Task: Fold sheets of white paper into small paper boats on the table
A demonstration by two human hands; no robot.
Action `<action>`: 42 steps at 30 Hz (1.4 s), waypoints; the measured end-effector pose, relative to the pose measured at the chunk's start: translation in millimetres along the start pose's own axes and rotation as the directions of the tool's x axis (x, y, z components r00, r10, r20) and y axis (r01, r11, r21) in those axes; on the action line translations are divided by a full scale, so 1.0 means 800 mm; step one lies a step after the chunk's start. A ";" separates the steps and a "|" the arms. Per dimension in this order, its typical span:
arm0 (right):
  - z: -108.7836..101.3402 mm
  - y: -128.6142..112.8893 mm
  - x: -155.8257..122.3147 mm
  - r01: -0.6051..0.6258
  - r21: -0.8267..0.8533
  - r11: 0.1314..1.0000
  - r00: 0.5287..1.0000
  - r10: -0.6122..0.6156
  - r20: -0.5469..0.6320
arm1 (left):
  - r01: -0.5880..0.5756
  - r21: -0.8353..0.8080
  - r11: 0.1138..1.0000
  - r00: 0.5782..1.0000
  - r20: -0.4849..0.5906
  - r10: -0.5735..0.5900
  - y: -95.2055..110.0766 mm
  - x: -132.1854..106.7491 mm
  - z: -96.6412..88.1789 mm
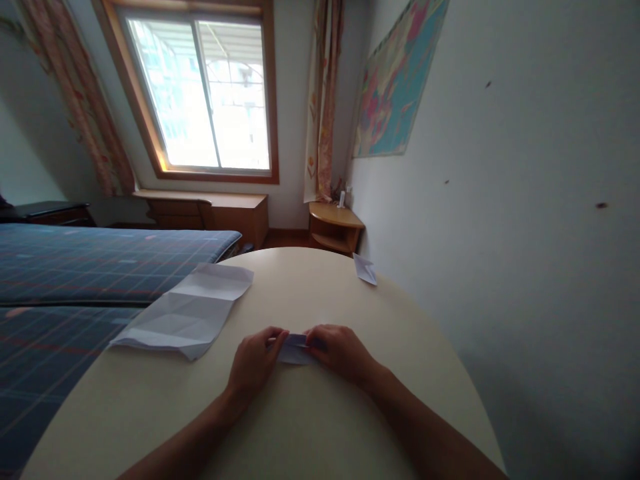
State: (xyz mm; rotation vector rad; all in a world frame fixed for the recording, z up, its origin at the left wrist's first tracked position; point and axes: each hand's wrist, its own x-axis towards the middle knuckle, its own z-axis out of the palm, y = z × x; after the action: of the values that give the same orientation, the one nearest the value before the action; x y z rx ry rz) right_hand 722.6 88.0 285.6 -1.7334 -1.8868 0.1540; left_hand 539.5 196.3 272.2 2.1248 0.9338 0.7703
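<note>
A small folded piece of white paper (pixel 296 348) lies on the round cream table (pixel 310 420), pinched between both hands. My left hand (pixel 255 363) grips its left end with curled fingers. My right hand (pixel 340 350) presses and pinches its right end. Most of the paper is hidden under the fingers.
A larger creased white sheet (pixel 187 312) lies at the table's left edge, partly overhanging. A small folded paper shape (pixel 365 269) sits at the far right edge by the wall. A bed with a plaid blue cover (pixel 75 273) stands to the left.
</note>
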 end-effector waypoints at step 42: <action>-0.026 0.008 0.003 -0.210 -0.113 0.971 0.975 0.216 0.047 | -0.174 0.267 0.948 0.980 0.141 0.140 -0.003 0.000 -0.002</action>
State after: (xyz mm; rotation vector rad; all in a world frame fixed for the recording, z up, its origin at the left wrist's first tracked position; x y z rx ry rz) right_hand 738.2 85.7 300.9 -2.0241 -1.7746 0.1904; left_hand 537.6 197.6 271.4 2.4869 0.8564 0.6066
